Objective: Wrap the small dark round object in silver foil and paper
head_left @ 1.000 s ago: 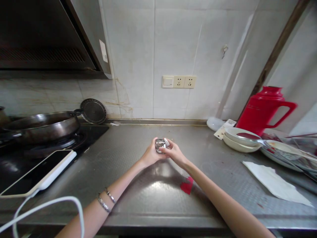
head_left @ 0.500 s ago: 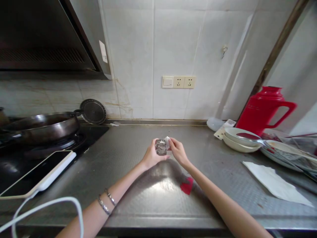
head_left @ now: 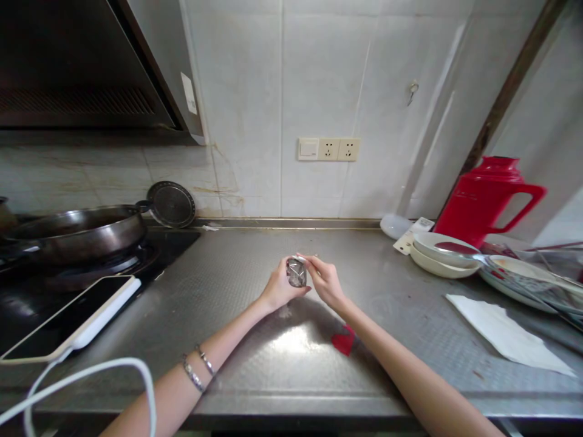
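Shiny packet [head_left: 296,272] in left hand [head_left: 277,288]; right fingers [head_left: 310,261] pinch top.

a steel counter [head_left: 237,267] is shown. a red scrap [head_left: 344,341], a paper sheet [head_left: 505,334], plates [head_left: 437,260] and a jug [head_left: 483,200] are set on it.

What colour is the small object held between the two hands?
The small object is shiny silver, best seen in the head view.

The right hand [head_left: 325,282] has moved back in, its fingertips now pinching the top of the small silver object [head_left: 296,273].
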`<state>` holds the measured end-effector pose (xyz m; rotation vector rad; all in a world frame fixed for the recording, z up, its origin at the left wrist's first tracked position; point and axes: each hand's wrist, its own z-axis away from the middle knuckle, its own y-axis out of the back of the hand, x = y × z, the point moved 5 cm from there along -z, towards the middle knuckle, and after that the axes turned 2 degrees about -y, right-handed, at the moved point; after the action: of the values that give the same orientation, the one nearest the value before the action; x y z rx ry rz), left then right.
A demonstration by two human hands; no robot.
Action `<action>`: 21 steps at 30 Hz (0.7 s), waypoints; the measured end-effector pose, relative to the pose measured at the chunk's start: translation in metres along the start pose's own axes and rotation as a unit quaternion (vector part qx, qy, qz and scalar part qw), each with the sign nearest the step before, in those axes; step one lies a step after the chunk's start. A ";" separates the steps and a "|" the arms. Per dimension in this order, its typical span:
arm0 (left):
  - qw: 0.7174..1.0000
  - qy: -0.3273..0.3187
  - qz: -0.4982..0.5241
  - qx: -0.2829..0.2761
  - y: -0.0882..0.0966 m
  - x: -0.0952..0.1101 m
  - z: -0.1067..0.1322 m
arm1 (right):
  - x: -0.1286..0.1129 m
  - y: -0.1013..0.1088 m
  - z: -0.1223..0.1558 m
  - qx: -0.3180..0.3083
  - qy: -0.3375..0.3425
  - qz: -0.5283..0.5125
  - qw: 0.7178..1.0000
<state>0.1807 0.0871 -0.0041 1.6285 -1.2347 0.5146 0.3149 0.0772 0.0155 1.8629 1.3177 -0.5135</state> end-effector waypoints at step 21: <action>0.998 0.005 0.032 0.053 0.004 -0.016 -0.005 | -0.022 0.000 0.008 -0.013 0.065 0.005 0.998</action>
<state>0.1719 0.0995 -0.0132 1.6765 -1.2743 0.6359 0.3073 0.0582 0.0261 1.9089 1.3922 -0.3727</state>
